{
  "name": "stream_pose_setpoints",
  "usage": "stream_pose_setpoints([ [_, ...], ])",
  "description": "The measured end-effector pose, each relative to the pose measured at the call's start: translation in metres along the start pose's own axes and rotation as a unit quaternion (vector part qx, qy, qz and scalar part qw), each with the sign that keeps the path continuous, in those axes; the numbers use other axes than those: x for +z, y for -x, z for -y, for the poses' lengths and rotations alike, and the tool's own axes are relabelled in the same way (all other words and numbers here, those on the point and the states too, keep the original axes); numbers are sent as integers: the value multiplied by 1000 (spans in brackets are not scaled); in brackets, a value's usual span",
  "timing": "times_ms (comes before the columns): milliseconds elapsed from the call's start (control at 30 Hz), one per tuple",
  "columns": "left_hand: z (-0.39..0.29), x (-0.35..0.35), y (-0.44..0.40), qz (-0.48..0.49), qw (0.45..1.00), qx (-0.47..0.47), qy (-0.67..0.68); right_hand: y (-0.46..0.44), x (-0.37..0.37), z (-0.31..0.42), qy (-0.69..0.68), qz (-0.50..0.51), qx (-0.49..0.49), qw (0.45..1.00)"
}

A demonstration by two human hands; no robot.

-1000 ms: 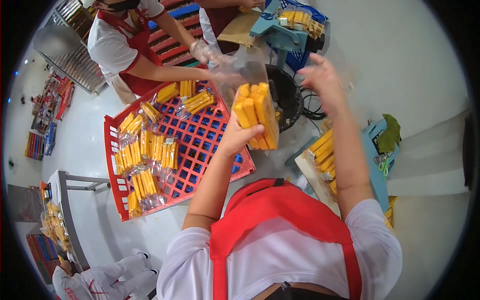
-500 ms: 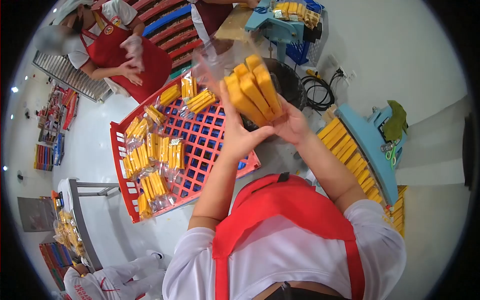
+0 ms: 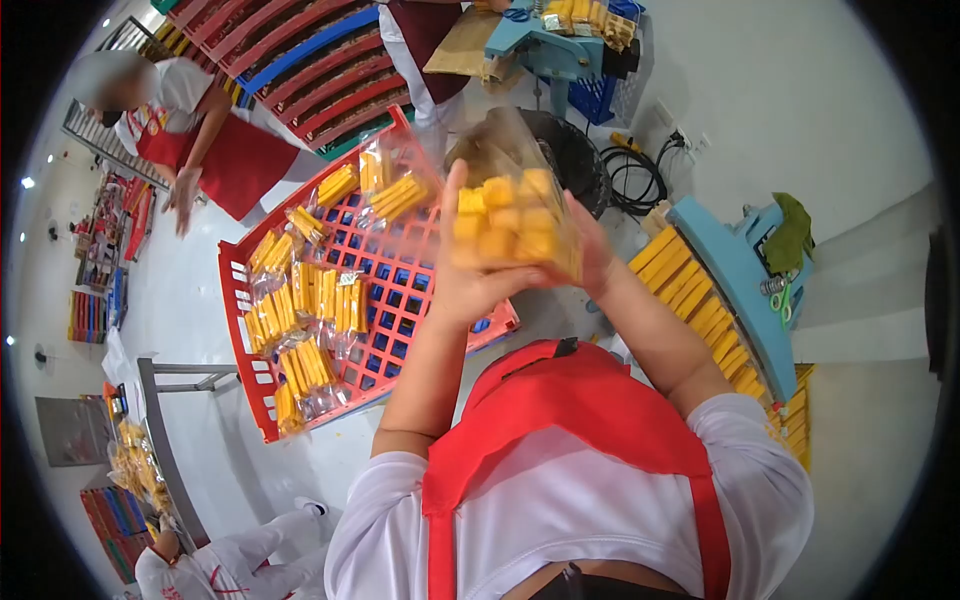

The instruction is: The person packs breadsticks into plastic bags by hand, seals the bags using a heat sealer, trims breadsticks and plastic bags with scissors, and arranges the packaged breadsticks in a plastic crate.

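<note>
A clear plastic bag of yellow sticks is between my two hands above the right end of the crate. The blunt ends of the sticks face up toward me, and the bag's loose plastic stands up behind them. My left hand cups the left side and bottom, with its thumb across the near face. On the right side my right hand is pressed against the bag, its fingers partly hidden. Motion blurs the bag slightly. Left of my hands, a red plastic crate bears several similar filled bags.
On the right stands a blue machine beside a row of yellow sticks. Another blue machine is at the top, near a black-lined bin and coiled cable. A co-worker in a red apron stands at upper left.
The bag has tipped from slanting sideways to showing the stick ends, and my hands have turned with it. The co-worker at upper left has shifted left and down.
</note>
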State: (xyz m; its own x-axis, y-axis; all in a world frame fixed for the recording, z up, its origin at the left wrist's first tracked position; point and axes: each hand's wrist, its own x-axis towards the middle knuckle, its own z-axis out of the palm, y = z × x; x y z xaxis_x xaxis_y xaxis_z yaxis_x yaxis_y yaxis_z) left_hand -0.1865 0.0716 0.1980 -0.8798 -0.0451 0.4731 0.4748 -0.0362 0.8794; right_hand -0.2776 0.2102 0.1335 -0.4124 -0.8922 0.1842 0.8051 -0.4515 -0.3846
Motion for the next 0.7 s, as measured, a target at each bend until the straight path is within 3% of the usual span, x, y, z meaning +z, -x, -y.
stream_pose_setpoints([
  [33, 2, -4, -1, -1, 1000, 3, 0, 5, -10, -4, -63, 1, 58, 996],
  [67, 7, -7, -5, -10, 996, -37, 75, 9, 2, -8, 66, -24, -4, 998],
  [100, 10, -8, -7, -18, 985, -79, 150, 10, -1, -6, 65, -25, -3, 998],
  [133, 11, -6, -7, -65, 985, -99, 129, 11, -6, -2, 56, -27, 4, 998],
  [200, 18, -9, -10, -59, 981, -87, 161, 9, 0, 6, 46, -32, 10, 998],
  [267, 22, -7, -12, -35, 971, -55, 228, 6, 16, 18, 209, -87, -79, 971],
  [300, 21, -6, -11, -35, 971, -56, 228, 5, 21, 23, 209, -87, -79, 971],
  [367, 16, -4, -11, -48, 977, -128, 165, 5, 33, 33, 392, -48, -64, 916],
  [433, 24, -8, -5, -8, 961, -153, 229, 1, 56, 42, 406, -47, -48, 912],
  [500, 24, -3, 0, 1, 887, -209, 412, -14, 56, 51, 492, -36, -149, 857],
  [567, 24, 8, 5, 24, 866, -217, 451, -32, 48, 62, 527, -68, -179, 828],
  [633, 17, 21, 2, -44, 737, -266, 619, -47, 49, 69, 329, -18, 7, 944],
  [667, 7, 29, -3, -71, 700, -267, 658, -55, 37, 66, 287, -37, 46, 956],
  [700, 8, 29, -2, -67, 702, -265, 658, -58, 35, 59, 290, -35, 43, 955],
])
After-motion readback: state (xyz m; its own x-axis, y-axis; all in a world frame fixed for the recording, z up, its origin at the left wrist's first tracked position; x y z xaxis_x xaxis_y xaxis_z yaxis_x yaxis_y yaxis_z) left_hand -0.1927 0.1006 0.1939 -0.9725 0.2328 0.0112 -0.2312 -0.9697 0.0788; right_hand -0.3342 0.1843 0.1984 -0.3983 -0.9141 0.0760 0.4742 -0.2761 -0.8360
